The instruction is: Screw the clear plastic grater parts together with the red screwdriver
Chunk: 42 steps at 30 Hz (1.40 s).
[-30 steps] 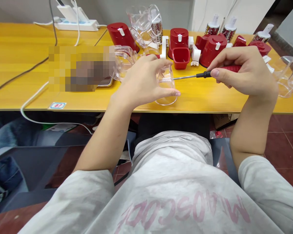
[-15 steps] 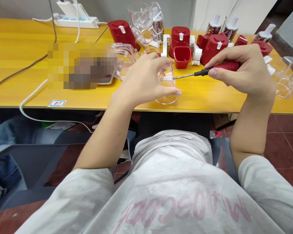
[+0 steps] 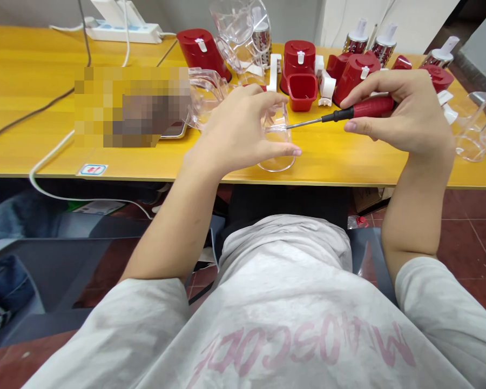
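clear plastic part found on its side above the near half of the yellow table, round rim facing right; whether it touches the tabletop cannot be told. left hand: gripping the part, thumb and index finger spread apart around its wall, thumb tip reaching past the rim, remaining fingers mostly hidden. right hand: fingers curled about the red handle of a screwdriver, thumb and index finger pointing forward on either side of the black collar. shaft lies nearly level, tip meeting the middle of the part's rim end; no screw can be made out. step in hand, as judged: working a fastening at that end. next move appears to call for a steady left grip, the shaft in line with the part, and a turn of the handle under light pressure, since a slanted tip could slip. beyond the hands: red cup just behind, white bracket beside it, red housings and metal drums farther back, another clear piece at far right.
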Tool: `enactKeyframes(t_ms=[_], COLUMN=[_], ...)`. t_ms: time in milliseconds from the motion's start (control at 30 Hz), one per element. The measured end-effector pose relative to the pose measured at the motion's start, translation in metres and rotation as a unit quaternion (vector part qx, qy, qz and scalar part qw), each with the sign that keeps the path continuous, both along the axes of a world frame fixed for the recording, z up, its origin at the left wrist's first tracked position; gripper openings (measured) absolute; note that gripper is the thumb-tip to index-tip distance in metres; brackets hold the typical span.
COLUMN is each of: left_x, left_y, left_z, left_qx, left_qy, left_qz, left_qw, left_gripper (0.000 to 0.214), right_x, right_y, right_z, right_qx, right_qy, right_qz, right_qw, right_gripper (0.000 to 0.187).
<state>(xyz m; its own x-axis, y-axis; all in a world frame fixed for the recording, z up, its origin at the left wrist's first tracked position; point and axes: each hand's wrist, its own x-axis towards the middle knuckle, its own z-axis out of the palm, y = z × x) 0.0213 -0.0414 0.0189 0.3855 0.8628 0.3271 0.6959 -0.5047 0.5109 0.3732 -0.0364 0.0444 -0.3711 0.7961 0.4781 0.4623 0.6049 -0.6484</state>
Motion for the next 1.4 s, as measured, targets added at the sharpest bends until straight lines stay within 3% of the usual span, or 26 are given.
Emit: enactKeyframes(t_ms=[200,367,567,700,867,933,1067,1233,1400], left_x=[0.001,0.001,0.001,0.002,0.002,0.001,0.001,0.0,-0.004], left_y=[-0.002,-0.002,-0.002,-0.004,-0.003,-0.002,-0.001,0.001,0.008], left_z=[0.002,0.001,0.001,0.003,0.003,0.002,0.001,0.0,-0.008], left_qx=[0.006,0.011,0.014,0.008,0.007,0.01,0.011,0.001,0.028], left_qy=[0.009,0.013,0.016,0.013,0.016,0.017,0.015,-0.007,-0.019], left_qz=[0.004,0.008,0.006,0.008,0.009,0.007,0.009,-0.004,-0.015], left_qw=[1.0,1.0,1.0,1.0,1.0,1.0,1.0,1.0,0.999], left_gripper=[0.085,0.083,0.082,0.082,0.082,0.083,0.086,0.085,0.082], right_x=[-0.002,-0.005,-0.007,-0.003,-0.001,-0.002,-0.007,-0.008,-0.001], right_y=[-0.001,0.0,-0.001,0.0,0.001,0.0,-0.002,0.001,0.007], right_z=[0.003,0.001,-0.002,-0.002,-0.001,0.001,0.001,-0.001,-0.005], right_qx=[-0.019,-0.091,-0.025,-0.009,-0.005,-0.026,-0.114,-0.069,-0.038], right_qy=[-0.006,0.016,0.038,0.057,0.047,0.024,0.022,0.055,0.074], right_qz=[0.013,0.046,0.029,0.03,0.041,0.041,0.023,0.024,0.033], right_qw=[1.0,0.995,0.999,0.998,0.998,0.999,0.993,0.996,0.996], right_gripper=[0.039,0.061,0.021,0.035,0.031,0.035,0.062,0.048,0.048])
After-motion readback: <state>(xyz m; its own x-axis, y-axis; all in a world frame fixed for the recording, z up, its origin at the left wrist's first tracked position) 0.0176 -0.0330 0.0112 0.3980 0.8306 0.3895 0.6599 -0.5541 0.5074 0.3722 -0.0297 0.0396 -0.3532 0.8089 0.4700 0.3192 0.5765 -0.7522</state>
